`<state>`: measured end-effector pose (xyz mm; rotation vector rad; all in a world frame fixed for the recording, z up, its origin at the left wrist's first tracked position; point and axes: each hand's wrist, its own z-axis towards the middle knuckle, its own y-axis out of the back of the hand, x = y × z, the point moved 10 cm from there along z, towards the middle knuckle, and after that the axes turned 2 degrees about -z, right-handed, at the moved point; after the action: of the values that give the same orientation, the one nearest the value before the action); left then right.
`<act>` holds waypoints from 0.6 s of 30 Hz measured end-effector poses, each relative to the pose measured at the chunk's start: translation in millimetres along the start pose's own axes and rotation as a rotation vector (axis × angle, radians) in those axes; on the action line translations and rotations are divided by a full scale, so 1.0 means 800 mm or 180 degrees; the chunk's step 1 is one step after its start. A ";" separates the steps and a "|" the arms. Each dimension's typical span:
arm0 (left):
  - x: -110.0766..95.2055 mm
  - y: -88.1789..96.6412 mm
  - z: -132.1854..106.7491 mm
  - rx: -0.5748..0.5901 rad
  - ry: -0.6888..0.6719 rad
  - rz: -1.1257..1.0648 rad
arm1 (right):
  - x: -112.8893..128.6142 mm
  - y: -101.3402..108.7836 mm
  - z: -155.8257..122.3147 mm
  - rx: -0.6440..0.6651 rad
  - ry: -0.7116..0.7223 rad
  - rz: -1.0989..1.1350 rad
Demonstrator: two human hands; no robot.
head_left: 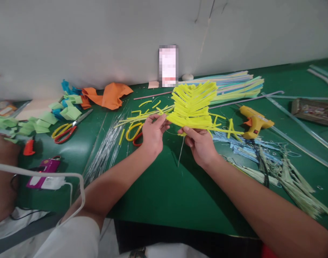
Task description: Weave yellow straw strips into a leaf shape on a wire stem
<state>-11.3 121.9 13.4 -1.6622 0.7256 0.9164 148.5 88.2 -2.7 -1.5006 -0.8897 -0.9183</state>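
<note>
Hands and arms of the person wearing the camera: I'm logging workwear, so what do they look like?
The left hand and right hand are bare, without gloves; no watch or bracelet shows. A plain whitish sleeve ends near the left elbow. No sleeve shows on the right arm.

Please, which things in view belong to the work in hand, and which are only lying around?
Belonging, it seems:
yellow leaf-shaped piece, held by left hand and right hand
loose yellow strips, matching in colour
glue gun, perhaps

Probably just lying about:
orange sheet
pale green pieces
purple-and-white device
</note>
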 end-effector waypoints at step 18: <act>-0.018 -0.011 0.004 0.0559 -0.0917 0.0923 | 0.005 0.002 0.002 -0.0084 0.0116 0.0230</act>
<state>-12.1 127.6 29.6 -1.2573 0.8338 1.2303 151.7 89.5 0.1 -1.5242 -0.7949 -0.9048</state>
